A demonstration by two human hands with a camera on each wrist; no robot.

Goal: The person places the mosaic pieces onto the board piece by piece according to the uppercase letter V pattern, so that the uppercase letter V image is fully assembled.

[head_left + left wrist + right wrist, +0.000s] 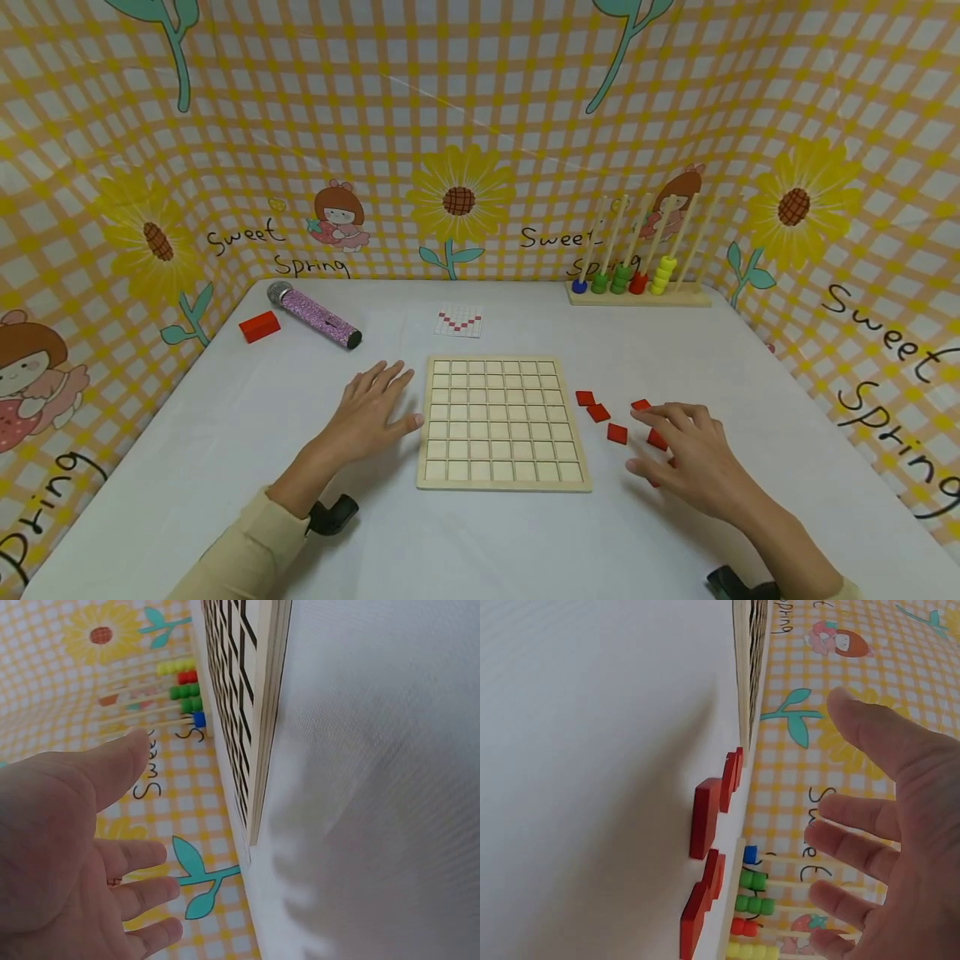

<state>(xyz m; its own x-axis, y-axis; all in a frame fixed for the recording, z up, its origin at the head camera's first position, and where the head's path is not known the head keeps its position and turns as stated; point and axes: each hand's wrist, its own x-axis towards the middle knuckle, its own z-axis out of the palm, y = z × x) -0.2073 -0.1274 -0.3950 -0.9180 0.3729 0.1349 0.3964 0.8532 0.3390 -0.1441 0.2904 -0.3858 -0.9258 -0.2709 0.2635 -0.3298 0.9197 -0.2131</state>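
A wooden grid board [502,422] of small square cells lies mid-table. To its right, several flat red square tiles [617,433] are scattered loosely on the cloth. My right hand [693,458] hovers over some of these tiles with fingers spread and partly hides them; the right wrist view shows nothing in its grasp and red tiles [705,817] below it. Beside the board's left edge is my left hand [369,414], fingers extended and thumb pointing at the rim. In the left wrist view that hand [82,847] holds nothing, with the board's edge [268,727] close by.
Behind the board lies a small card [458,322] printed with a red V-shaped grid pattern. A glittery purple microphone [318,317] and a red block [259,327] lie at the back left. At the back right stands a bead counting rack [637,296] with upright rods.
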